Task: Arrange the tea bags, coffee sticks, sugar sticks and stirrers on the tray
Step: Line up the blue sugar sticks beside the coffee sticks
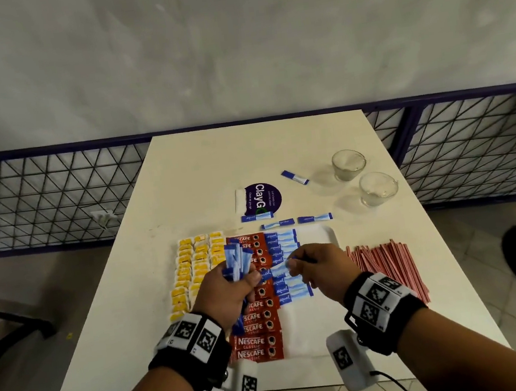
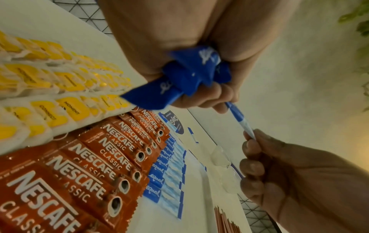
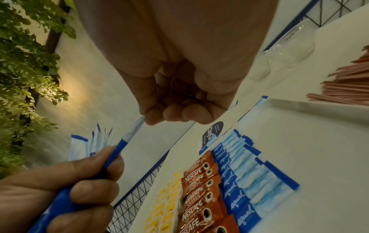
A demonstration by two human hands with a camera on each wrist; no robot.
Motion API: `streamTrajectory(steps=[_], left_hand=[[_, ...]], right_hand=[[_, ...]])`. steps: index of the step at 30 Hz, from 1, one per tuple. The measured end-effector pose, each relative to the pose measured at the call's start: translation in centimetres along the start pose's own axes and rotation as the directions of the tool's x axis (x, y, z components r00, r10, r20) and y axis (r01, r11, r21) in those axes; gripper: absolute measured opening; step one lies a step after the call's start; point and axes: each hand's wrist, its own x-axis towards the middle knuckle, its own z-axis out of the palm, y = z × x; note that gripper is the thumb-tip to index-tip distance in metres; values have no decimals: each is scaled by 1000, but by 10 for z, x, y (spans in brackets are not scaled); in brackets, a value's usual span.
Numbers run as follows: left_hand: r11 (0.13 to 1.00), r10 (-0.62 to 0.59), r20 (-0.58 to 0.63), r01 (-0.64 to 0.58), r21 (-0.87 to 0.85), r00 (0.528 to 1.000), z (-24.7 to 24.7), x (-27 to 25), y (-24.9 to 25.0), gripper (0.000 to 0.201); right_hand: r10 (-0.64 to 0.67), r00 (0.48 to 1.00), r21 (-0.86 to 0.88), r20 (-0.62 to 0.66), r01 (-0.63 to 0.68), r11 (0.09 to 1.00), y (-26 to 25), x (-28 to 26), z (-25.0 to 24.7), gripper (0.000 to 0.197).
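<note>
Tea bags (image 1: 191, 269) and coffee sticks (image 1: 260, 319) lay arranged below the left hand (image 1: 226, 289) gripping sugar sticks (image 1: 235, 260), the right hand (image 1: 320, 266) pinching one; stirrers (image 1: 387, 263) waited beyond the right hand.

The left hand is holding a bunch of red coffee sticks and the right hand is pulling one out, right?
Not quite. The left hand grips a bunch of blue sugar sticks, not red coffee ones; the head view shows it. The red Nescafe coffee sticks lie on the white tray. The right hand does pinch one blue stick from the bunch.
</note>
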Motion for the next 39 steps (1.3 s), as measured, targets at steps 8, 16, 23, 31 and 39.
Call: streamTrajectory(steps=[8,16,23,31,39], left_hand=[[993,-23,-91,33,116,996,-16,-1,-21,14],[992,-60,-90,69,102,994,-30,-11,-34,13],[993,-60,-92,69,98,994,-45,-13,-34,6],[992,-69,-90,78,102,994,-52,-9,-33,9],[991,-75,-61,81,110,995,-49,-7,-30,8]], right_hand=[[248,968,-88,-40,-250,964,56,-12,-22,17],[439,893,-293,-94,-447,845,86,-7,10,14],[440,891,-487,-114,-436,757,73,4,24,27],[469,870,-571,-155,-466,676,72,8,29,34],[455,880,-589,-139,-442,676,76,9,29,35]])
